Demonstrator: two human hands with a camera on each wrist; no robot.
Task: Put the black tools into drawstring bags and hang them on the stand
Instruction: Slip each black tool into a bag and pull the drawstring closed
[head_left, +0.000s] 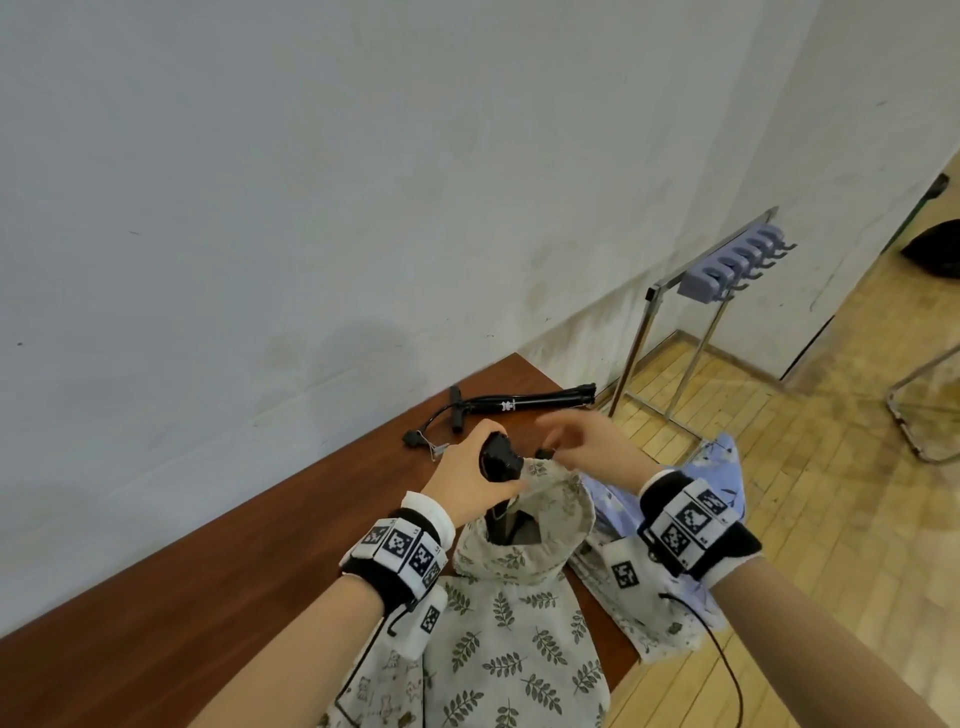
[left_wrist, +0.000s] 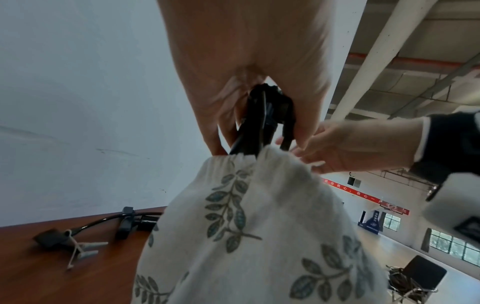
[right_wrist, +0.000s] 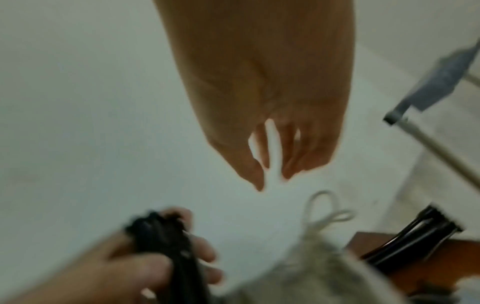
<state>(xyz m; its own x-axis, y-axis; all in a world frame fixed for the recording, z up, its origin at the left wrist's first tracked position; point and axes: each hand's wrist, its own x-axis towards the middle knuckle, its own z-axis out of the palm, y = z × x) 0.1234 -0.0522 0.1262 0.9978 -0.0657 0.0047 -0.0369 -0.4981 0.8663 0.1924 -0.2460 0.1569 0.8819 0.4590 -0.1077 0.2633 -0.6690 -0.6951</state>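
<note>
My left hand (head_left: 483, 467) grips the top of a black tool (head_left: 500, 458) that stands upright in the mouth of a leaf-printed drawstring bag (head_left: 519, 623) on the table; its lower part is hidden inside the cloth. In the left wrist view the tool (left_wrist: 267, 115) rises out of the gathered bag rim (left_wrist: 241, 159). My right hand (head_left: 558, 449) hovers at the far side of the rim, fingers loose and slightly apart; in the blurred right wrist view it (right_wrist: 272, 181) holds nothing, just above the white drawstring loop (right_wrist: 322, 209). A second black tool, a pump with a hose (head_left: 519, 402), lies near the table's far edge.
The metal stand (head_left: 639, 353) with a row of grey hooks (head_left: 727, 265) stands on the wooden floor past the table's right end. A blue bag (head_left: 675, 493) lies under my right wrist and another printed bag (head_left: 384, 686) near me. The brown table (head_left: 208, 571) runs along the wall.
</note>
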